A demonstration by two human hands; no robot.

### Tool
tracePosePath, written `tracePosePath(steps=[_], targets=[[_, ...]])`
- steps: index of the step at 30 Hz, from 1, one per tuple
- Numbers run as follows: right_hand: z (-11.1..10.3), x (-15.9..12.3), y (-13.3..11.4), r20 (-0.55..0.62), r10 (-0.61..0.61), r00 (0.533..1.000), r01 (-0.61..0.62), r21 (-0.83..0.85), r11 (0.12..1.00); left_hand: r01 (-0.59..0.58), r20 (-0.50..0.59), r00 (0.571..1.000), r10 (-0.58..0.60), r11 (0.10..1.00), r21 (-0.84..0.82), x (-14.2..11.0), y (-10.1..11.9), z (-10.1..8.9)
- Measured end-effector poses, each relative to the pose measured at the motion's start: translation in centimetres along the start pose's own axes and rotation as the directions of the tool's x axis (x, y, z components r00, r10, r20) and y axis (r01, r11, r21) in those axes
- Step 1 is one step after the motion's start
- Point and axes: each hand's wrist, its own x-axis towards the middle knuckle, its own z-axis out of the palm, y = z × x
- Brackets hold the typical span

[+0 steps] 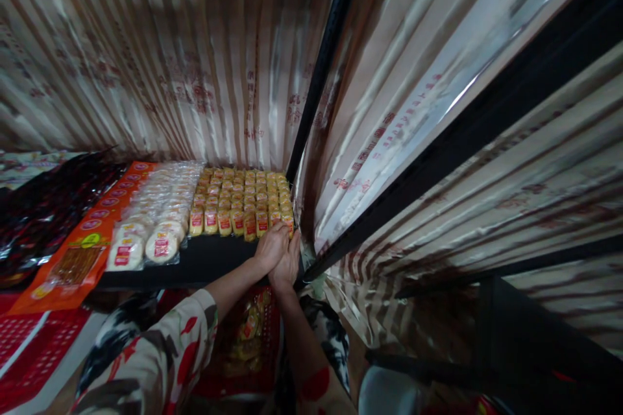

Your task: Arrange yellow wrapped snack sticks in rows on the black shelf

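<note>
Small yellow wrapped snack packets (237, 223) stand in tight rows on a black shelf (214, 259), red labels facing me. At the right end of the front row, my left hand (272, 248) reaches in with its fingers bent against the packets. My right hand (286, 266) lies close beside it, partly under it, its fingers stretched toward the last packets by the corner post. The two hands touch. Whatever may be between the left fingers is hidden. White round cakes in clear wrappers (162, 244) lie in rows left of the yellow packets.
Further left are an orange snack bag (73, 266) and dark shiny packs (48, 207). Below the shelf are a red basket (276, 343) with yellow packets and another red basket (39, 343). Pale printed curtains and black posts (326, 65) enclose the back and right.
</note>
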Motion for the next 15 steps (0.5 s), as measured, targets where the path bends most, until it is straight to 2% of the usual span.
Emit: tracePosePath(steps=[6, 11, 15], targets=[[-0.9, 0.0, -0.3, -0.028, -0.004, 1.0, 0.005, 0.02, 1.0, -0.055, 0.001, 0.998, 0.055, 0.996, 0.07, -2.6, 0.3, -1.2], [-2.0, -0.3, -0.9, -0.088, -0.022, 0.996, 0.03, 0.087, 0.996, -0.051, -0.032, 0.998, 0.053, 0.996, 0.068, -6.3, -0.4, -2.5], [-2.5, -1.2, -1.4, -0.121, -0.059, 0.991, 0.077, 0.151, 0.985, -0.045, 0.004, 0.999, 0.045, 0.996, 0.079, -9.7, -1.5, -3.3]])
